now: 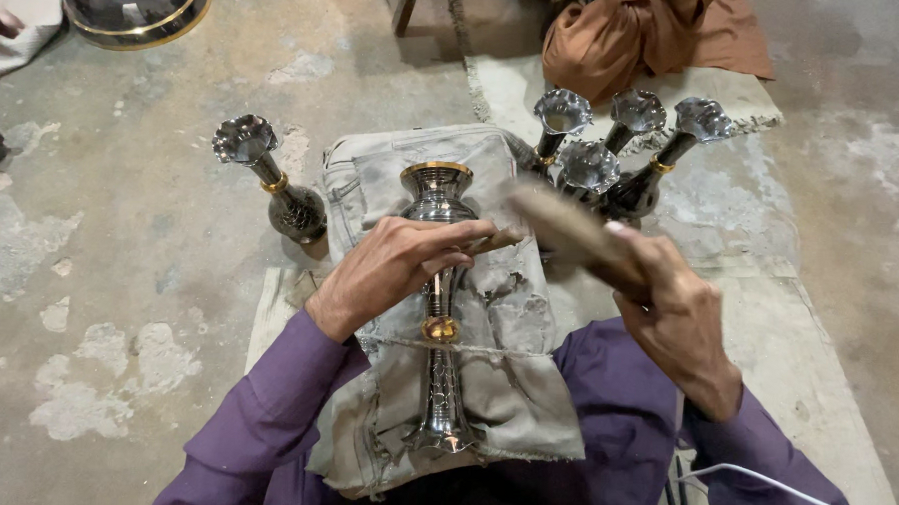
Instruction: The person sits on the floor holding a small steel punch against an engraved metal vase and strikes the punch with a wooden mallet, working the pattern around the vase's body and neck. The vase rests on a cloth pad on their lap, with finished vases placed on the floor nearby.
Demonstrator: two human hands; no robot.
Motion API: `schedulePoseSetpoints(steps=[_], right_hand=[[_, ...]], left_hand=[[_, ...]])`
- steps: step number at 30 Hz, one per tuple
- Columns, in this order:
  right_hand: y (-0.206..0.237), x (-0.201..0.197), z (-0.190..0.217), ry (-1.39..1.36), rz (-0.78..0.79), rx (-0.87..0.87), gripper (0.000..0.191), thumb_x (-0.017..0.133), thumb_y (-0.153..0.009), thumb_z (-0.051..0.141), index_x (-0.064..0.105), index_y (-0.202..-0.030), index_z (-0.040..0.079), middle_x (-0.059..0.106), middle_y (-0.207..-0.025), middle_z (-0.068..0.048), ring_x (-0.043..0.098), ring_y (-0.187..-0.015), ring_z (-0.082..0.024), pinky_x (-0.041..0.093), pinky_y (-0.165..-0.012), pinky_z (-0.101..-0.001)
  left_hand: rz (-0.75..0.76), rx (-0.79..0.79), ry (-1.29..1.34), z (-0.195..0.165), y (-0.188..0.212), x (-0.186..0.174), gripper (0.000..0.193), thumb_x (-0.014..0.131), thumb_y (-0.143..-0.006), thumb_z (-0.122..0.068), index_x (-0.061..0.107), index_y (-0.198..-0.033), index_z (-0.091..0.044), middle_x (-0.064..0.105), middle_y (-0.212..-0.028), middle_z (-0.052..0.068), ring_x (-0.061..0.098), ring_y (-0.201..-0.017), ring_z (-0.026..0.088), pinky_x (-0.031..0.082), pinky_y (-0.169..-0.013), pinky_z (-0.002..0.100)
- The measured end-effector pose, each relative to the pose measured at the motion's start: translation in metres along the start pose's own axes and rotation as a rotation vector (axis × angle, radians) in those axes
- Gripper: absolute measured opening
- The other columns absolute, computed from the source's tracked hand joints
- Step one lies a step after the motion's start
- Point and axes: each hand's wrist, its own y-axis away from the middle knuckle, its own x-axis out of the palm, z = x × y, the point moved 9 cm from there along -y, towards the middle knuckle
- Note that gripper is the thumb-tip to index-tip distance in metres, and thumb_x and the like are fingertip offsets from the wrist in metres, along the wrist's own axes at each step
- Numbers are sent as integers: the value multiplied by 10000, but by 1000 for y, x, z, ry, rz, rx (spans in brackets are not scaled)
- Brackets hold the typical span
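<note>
Head view: dusty concrete floor [120, 271], worn mat [796, 324].

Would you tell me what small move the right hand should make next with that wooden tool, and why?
Probably bring the wooden tool down onto the metal vase. The right hand holds it raised and blurred beside the vase, while the left hand steadies the vase on the grey cloth.
</note>
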Motion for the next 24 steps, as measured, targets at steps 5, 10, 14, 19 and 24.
schedulePoseSetpoints(steps=[5,10,14,19,24], right_hand=[[4,-4,6,-193,-152,-19,520,677,-964,46,427,-1402,171,670,-1013,-118,700,-901,-205,597,-738,-364],[4,7,4,-5,-83,79,527,677,-927,109,464,-1403,181,728,-953,-100,687,-689,-210,570,-578,-374],[3,20,-5,78,112,185,547,667,-911,106,511,-1434,127,739,-1097,-140,709,-675,-215,610,-575,-355],[7,9,7,-108,67,90,547,684,-869,108,540,-1393,49,747,-1015,-123,739,-862,-223,612,-750,-368],[37,48,35,-302,467,74,404,851,-807,220,654,-1147,127,738,-855,-40,741,-725,-172,638,-624,-374]], left_hand=[[-4,-27,-81,4,-3,4,438,719,-927,-226,650,-1354,-159,768,-1056,107,732,-815,323,573,-688,418],[-13,-41,-79,6,-3,5,436,705,-929,-225,644,-1357,-175,772,-1089,90,740,-781,295,580,-667,405],[-7,-69,-109,6,-1,6,457,720,-927,-195,637,-1375,-169,780,-1044,97,735,-771,305,577,-671,416],[-319,-147,77,13,22,-13,440,718,-963,-148,600,-1387,-171,794,-1078,97,803,-933,207,652,-773,349],[-599,-385,571,31,91,8,386,709,-1001,-156,540,-1346,-116,805,-1061,138,835,-951,231,676,-810,376]])
